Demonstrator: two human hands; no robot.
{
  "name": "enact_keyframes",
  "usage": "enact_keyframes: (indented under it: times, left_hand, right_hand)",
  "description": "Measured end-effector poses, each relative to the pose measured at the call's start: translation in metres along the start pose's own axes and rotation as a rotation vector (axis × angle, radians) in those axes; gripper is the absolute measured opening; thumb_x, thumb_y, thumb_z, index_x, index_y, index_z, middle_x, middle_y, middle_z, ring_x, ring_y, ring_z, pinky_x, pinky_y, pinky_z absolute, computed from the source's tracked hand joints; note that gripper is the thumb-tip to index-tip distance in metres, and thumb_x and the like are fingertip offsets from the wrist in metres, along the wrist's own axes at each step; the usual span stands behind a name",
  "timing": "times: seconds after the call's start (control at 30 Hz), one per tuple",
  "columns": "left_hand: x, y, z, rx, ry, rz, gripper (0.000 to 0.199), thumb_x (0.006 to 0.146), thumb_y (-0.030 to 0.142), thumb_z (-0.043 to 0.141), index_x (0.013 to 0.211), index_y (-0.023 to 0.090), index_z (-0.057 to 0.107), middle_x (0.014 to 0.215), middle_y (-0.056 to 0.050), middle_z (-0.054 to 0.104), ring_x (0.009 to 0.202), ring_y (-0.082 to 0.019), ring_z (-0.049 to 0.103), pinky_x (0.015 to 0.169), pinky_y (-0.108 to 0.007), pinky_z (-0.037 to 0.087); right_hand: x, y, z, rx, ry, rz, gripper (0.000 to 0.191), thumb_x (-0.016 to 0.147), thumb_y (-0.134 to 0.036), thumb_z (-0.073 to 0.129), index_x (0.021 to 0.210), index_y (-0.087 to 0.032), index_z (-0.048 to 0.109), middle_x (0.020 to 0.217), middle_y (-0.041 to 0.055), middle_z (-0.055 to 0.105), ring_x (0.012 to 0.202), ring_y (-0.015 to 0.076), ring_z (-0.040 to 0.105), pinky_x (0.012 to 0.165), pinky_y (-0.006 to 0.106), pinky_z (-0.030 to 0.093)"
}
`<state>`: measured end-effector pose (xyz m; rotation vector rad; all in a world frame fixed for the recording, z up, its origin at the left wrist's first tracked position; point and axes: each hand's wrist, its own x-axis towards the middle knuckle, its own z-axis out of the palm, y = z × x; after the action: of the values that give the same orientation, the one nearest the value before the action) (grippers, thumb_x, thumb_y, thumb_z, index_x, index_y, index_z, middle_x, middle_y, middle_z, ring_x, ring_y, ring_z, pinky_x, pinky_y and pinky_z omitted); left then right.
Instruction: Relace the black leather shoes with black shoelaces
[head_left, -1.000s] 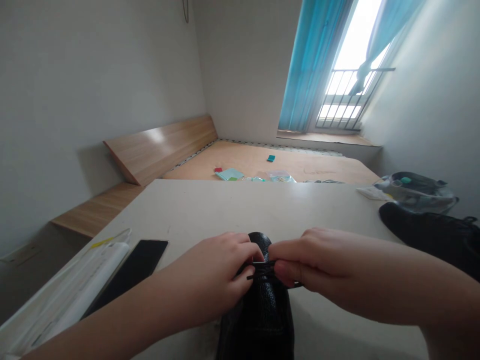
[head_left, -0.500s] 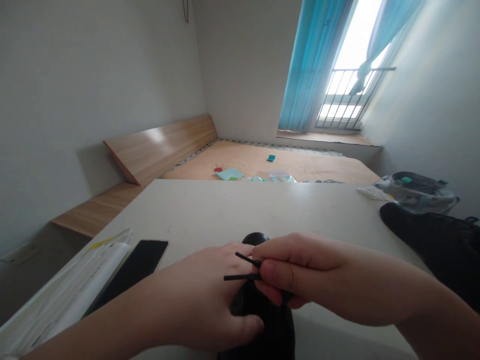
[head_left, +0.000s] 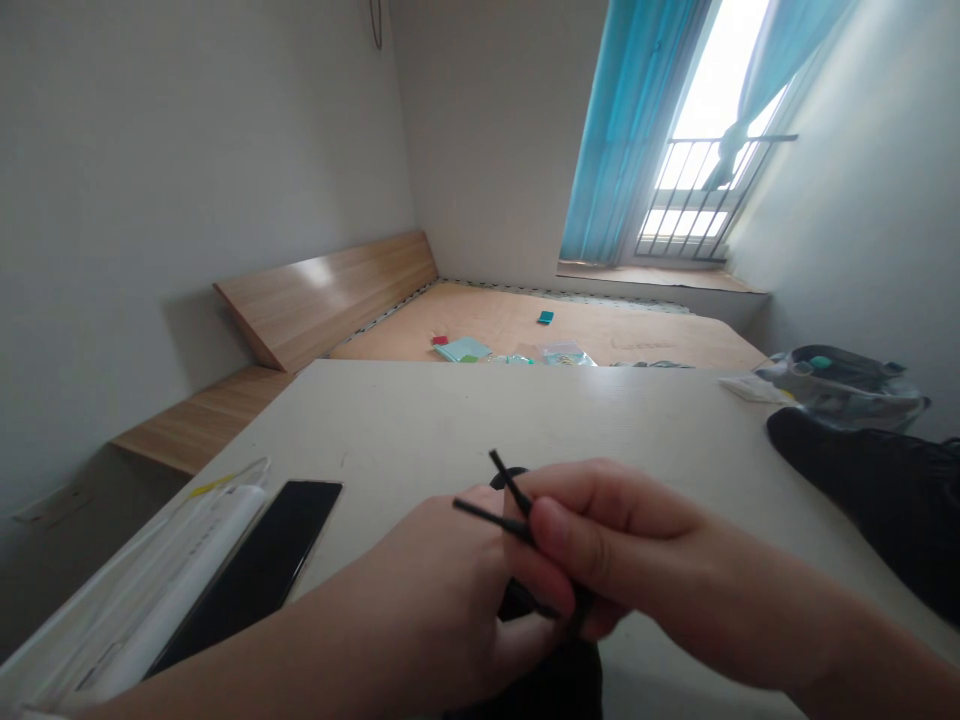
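At the near side of a white tabletop (head_left: 457, 420), a black leather shoe (head_left: 559, 690) is held under both hands, its toe showing above them and its rear cut off by the frame. A black shoelace (head_left: 510, 510) is pinched closed in the right hand (head_left: 622, 570). The left hand (head_left: 427, 600) is pressed against the shoe, its grip hidden. A black smartphone (head_left: 262, 560) lies just beside the left hand, with a white power strip (head_left: 180, 590) along the table's left edge. Open tabletop stretches to the far edge; a second black shoe (head_left: 862, 490) sits near the right edge, beside a clear plastic bag (head_left: 844, 390).
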<state>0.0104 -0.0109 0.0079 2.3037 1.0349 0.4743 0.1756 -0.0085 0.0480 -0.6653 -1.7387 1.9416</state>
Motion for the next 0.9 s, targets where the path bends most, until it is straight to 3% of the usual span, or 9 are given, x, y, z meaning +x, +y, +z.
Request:
enact_keyframes:
  times: [0.2, 0.3, 0.37, 0.43, 0.53, 0.63, 0.73, 0.83, 0.9]
  left_hand:
    - [0.005, -0.002, -0.009, 0.119, -0.112, -0.13, 0.029, 0.08, 0.05, 0.062, 0.089, 0.023, 0.067, 0.086, -0.003, 0.069, 0.078, -0.024, 0.063, 0.067, -0.032, 0.046]
    - [0.005, 0.001, -0.019, 0.041, 0.009, -0.158, 0.026, 0.086, 0.049, 0.055, 0.093, 0.024, 0.061, 0.085, 0.001, 0.069, 0.074, -0.02, 0.062, 0.061, -0.028, 0.043]
    - [0.005, 0.005, -0.024, 0.007, 0.154, -0.131, 0.02, 0.089, 0.041, 0.051, 0.085, 0.024, 0.059, 0.084, 0.003, 0.068, 0.072, -0.017, 0.061, 0.06, -0.026, 0.043]
    - [0.005, 0.008, -0.026, 0.009, 0.218, -0.057, 0.022, 0.092, 0.034, 0.048, 0.077, 0.023, 0.06, 0.087, 0.003, 0.069, 0.078, -0.016, 0.062, 0.068, -0.026, 0.045]
    - [0.005, 0.008, -0.02, 0.022, 0.198, 0.038, 0.017, 0.091, 0.032, 0.052, 0.087, 0.025, 0.067, 0.104, 0.001, 0.068, 0.102, -0.02, 0.059, 0.089, -0.03, 0.044]
    - [0.008, 0.003, -0.012, -0.148, 0.111, 0.057, 0.012, 0.088, 0.031, 0.058, 0.095, 0.027, 0.067, 0.121, 0.001, 0.06, 0.118, -0.019, 0.05, 0.104, -0.03, 0.036]
    - [0.01, -0.001, -0.012, -0.422, 0.075, -0.023, 0.021, 0.093, 0.038, 0.048, 0.089, 0.024, 0.064, 0.12, 0.001, 0.057, 0.114, -0.016, 0.051, 0.103, -0.028, 0.039]
    - [0.011, -0.005, -0.018, -0.504, 0.147, -0.17, 0.031, 0.096, 0.042, 0.038, 0.089, 0.021, 0.06, 0.11, -0.003, 0.058, 0.106, -0.018, 0.054, 0.098, -0.033, 0.044]
    - [0.012, -0.008, -0.022, -0.549, 0.22, -0.222, 0.028, 0.095, 0.04, 0.039, 0.089, 0.02, 0.058, 0.105, -0.004, 0.06, 0.104, -0.02, 0.054, 0.096, -0.036, 0.045]
  right_hand:
    - [0.008, 0.005, -0.008, -0.075, 0.37, -0.085, 0.037, 0.094, -0.046, 0.051, 0.071, -0.017, 0.053, 0.068, -0.0041, 0.043, 0.057, 0.0052, 0.038, 0.049, 0.01, 0.035]
    - [0.015, 0.008, -0.016, -0.056, 0.498, -0.121, 0.036, 0.092, -0.046, 0.053, 0.071, -0.017, 0.052, 0.065, -0.005, 0.043, 0.052, 0.0041, 0.038, 0.046, 0.012, 0.033]
    - [0.019, 0.01, -0.023, -0.066, 0.53, -0.113, 0.035, 0.091, -0.047, 0.053, 0.073, -0.017, 0.051, 0.059, -0.0066, 0.04, 0.048, 0.0037, 0.035, 0.044, 0.012, 0.03]
    - [0.021, 0.011, -0.028, -0.081, 0.549, -0.097, 0.036, 0.091, -0.049, 0.053, 0.074, -0.017, 0.051, 0.054, -0.0081, 0.038, 0.044, 0.0035, 0.031, 0.042, 0.013, 0.026]
    - [0.021, 0.01, -0.03, -0.062, 0.583, -0.078, 0.035, 0.091, -0.049, 0.052, 0.075, -0.018, 0.049, 0.049, -0.009, 0.037, 0.042, 0.0043, 0.029, 0.04, 0.014, 0.023]
    - [0.019, 0.008, -0.027, -0.027, 0.603, -0.022, 0.031, 0.092, -0.047, 0.049, 0.077, -0.02, 0.048, 0.048, -0.0079, 0.042, 0.04, 0.006, 0.034, 0.039, 0.015, 0.028]
    - [0.018, 0.006, -0.028, -0.122, 0.596, -0.027, 0.031, 0.095, -0.042, 0.044, 0.075, -0.019, 0.049, 0.052, -0.0044, 0.051, 0.041, 0.0063, 0.037, 0.039, 0.016, 0.029]
    - [0.016, 0.005, -0.037, -0.297, 0.682, -0.11, 0.032, 0.096, -0.037, 0.043, 0.074, -0.017, 0.055, 0.053, -0.0026, 0.051, 0.042, 0.0069, 0.039, 0.042, 0.018, 0.031]
    - [0.015, 0.003, -0.046, -0.22, 0.75, -0.166, 0.028, 0.095, -0.035, 0.045, 0.076, -0.017, 0.056, 0.061, -0.0018, 0.053, 0.045, 0.0069, 0.042, 0.045, 0.019, 0.033]
